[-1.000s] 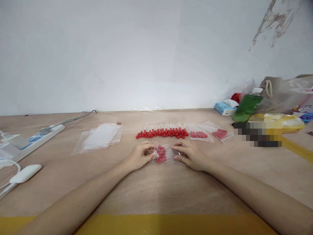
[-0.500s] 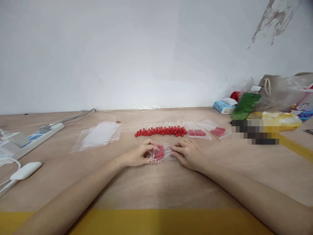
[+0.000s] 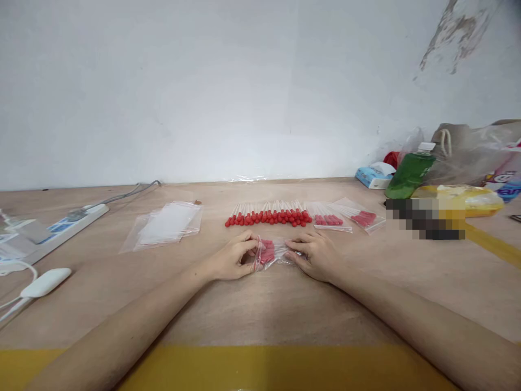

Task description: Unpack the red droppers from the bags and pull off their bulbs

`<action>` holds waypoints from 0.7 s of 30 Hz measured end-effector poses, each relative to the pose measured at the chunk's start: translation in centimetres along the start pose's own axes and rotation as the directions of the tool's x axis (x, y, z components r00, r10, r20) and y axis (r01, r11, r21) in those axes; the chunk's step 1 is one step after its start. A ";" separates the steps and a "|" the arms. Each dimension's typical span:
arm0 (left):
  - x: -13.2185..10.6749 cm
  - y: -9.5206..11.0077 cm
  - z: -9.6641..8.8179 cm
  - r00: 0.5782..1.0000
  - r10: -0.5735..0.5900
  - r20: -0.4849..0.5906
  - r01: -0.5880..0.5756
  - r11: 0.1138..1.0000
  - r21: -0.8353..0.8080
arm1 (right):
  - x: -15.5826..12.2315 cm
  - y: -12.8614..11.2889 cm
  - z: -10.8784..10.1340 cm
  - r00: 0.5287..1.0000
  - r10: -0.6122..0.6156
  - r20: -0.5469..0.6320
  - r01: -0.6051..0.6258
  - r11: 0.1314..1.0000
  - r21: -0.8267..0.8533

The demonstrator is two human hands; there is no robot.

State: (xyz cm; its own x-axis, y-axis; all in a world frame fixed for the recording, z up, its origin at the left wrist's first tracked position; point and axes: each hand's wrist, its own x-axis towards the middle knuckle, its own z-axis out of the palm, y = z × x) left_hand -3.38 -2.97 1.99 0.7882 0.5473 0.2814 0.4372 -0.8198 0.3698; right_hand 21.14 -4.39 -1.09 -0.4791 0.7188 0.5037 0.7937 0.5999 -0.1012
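Observation:
A clear zip bag [image 3: 280, 252] lies between my hands, with several red-tipped white sticks [image 3: 267, 251] inside it. My left hand [image 3: 236, 255] grips the bag's edge beside the red tips, thumb and fingers closed on the plastic. At the bag's other end, near the white stick ends, my right hand [image 3: 311, 254] holds the plastic with its fingers closed. Just beyond the hands, a row of loose red-tipped sticks [image 3: 268, 216] lies with the tips toward me. Two filled bags [image 3: 331, 222] rest to the right of that row.
On the left lies a stack of flat clear bags [image 3: 167, 224], with a white power strip [image 3: 77, 224] and a white plug-like device [image 3: 48, 282] farther out. At right stand a tissue box [image 3: 372, 177], a green bottle [image 3: 411, 172] and a yellow packet [image 3: 470, 201].
The bag's left edge and my left hand have shifted very slightly to the right. Both hands keep hold of the bag, and the other things stay put.

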 end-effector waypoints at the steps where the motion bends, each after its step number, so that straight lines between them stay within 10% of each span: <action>1: 0.1 0.0 0.3 1.000 0.001 -0.025 0.000 1.000 0.017 | 0.0 0.0 0.0 1.000 -0.004 -0.003 0.004 1.000 0.002; 21: -0.1 -0.9 1.2 0.972 -0.160 -0.173 0.159 0.987 -0.018 | -0.2 0.9 -0.4 0.997 -0.071 0.029 0.067 0.991 0.118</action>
State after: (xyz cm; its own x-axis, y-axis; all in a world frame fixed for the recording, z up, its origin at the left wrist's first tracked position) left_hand -3.32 -2.43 0.61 0.6210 0.6921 0.3679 0.5492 -0.7191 0.4257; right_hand 22.06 -4.12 -0.97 -0.5445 0.6845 0.4847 0.7101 0.6838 -0.1680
